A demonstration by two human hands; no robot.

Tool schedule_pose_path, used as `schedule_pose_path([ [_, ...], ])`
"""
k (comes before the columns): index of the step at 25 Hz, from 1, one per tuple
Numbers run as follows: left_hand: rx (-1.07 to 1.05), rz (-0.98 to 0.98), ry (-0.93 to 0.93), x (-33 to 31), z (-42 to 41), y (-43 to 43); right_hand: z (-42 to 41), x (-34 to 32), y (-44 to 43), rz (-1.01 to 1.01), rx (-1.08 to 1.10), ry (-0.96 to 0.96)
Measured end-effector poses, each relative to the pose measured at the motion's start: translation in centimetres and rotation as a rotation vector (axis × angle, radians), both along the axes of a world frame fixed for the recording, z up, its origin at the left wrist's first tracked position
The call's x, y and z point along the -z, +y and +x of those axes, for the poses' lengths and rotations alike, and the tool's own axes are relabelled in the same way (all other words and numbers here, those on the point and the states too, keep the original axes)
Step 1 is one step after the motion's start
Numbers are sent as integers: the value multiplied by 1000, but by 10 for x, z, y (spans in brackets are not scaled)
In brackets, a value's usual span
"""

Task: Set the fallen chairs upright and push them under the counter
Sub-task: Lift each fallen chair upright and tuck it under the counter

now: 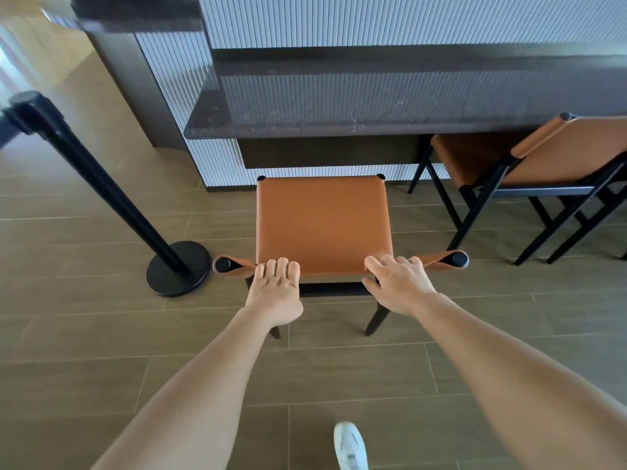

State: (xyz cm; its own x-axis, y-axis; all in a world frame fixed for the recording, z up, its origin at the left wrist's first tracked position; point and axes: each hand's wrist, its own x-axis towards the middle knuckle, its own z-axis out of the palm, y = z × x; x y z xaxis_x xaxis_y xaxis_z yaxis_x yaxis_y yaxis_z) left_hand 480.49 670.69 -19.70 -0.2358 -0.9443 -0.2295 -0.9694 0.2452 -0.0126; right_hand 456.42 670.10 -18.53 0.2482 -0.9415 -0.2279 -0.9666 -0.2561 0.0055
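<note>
even, soft daylight, brightest at the upper left. shadows are faint. wide-angle bending and blur at the edges.

The floor point(101, 334) is made of brown planks with a wood look and thin pale joints. An orange chair point(322, 225) stands upright on it on dark legs. Left of this chair, near but not touching, sits the round black base of a barrier post point(178, 268). Right of the chair stands a second chair point(559, 154) of the same kind, its seat partly under the desk point(339, 106). Behind the chair, the ribbed base of the desk meets the floor. In front of the chair, a white shoe point(350, 446) rests on the planks.
</note>
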Motion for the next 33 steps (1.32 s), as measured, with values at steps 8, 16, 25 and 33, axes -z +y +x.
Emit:
schedule_pose_path([
  [8, -37, 18, -18, -9, -4, -62, -5, -2, -66, 31, -50, -27],
  [16, -59, 51, -28, -8, -4, -100, -5, -7, -105, 91, -57, -34],
  [25, -85, 177, 64, -22, -3, -105, -4, -14, -107, 164, 28, -149],
  [33, -748, 45, 1340, -50, -17, -70, 16, -19, -30, -88, 765, -1205],
])
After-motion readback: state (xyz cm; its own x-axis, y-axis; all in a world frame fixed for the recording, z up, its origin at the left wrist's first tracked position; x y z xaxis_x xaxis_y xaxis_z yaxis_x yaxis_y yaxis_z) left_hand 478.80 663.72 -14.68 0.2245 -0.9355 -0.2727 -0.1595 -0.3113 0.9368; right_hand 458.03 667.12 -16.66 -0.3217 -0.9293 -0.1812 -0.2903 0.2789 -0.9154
